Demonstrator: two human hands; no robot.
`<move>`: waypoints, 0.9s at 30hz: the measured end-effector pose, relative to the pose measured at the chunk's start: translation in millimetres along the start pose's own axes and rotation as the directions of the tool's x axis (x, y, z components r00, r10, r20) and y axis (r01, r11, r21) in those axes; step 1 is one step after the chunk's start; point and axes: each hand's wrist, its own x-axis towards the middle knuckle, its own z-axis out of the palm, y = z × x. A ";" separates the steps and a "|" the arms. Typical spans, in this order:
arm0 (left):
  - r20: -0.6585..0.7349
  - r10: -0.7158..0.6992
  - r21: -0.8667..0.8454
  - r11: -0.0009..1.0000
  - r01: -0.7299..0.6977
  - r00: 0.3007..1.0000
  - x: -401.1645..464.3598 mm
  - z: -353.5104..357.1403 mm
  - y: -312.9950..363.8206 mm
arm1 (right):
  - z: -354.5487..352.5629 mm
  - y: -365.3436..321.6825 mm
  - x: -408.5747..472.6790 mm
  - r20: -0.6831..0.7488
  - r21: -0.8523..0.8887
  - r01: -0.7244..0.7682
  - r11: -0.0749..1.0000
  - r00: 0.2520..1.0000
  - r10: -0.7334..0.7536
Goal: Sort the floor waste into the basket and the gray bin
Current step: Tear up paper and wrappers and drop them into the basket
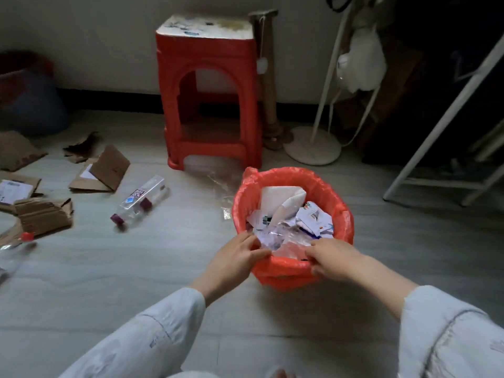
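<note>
While both hands [237, 255] grip basket [338, 214] rim

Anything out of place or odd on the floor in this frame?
Yes. A clear plastic bottle lies on its side left of the red-lined basket, torn cardboard pieces are strewn further left, and a clear wrapper lies beside the basket. Both hands grip its near rim.

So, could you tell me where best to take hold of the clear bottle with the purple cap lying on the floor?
Grip the clear bottle across its labelled middle, coming down from above. It lies flat on its side, purple cap toward the person, with bare floor around it, so fingers can probably close on both long sides.
</note>
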 end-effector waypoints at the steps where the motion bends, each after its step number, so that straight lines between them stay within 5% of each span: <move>1: -0.021 -0.023 0.006 1.000 0.023 1.000 14.7 3.2 -1.0 | 1.4 10.4 4.1 -0.031 0.031 -0.029 0.999 0.999 0.029; 4: -0.092 -0.093 0.000 0.996 0.094 0.991 53.9 9.1 -9.6 | -1.6 29.6 21.6 -0.100 0.082 -0.099 0.992 0.989 0.107; 11: 0.037 -0.136 -0.038 0.990 0.137 0.990 88.3 24.6 -36.4 | -0.4 50.8 66.3 -0.346 0.104 -0.320 0.942 0.876 0.336; 15: 0.144 -0.248 -0.013 0.968 0.252 0.958 68.9 36.5 -58.7 | 7.7 12.9 87.4 -0.674 0.108 -0.074 0.991 0.728 0.128; 18: 0.252 -0.359 0.034 0.931 0.363 0.899 41.6 48.9 -81.3 | 5.3 -32.9 108.6 -0.742 -0.028 0.171 0.985 0.656 -0.135; 23: 0.504 -0.534 0.178 0.834 0.523 0.679 -15.0 83.0 -125.7 | 20.3 -69.5 179.4 -0.552 0.097 0.177 0.979 0.828 -0.095; 27: 0.606 -0.589 0.215 0.768 0.603 0.535 -49.3 109.5 -159.8 | 27.9 -76.7 237.7 -0.473 -0.055 0.090 0.994 0.874 -0.106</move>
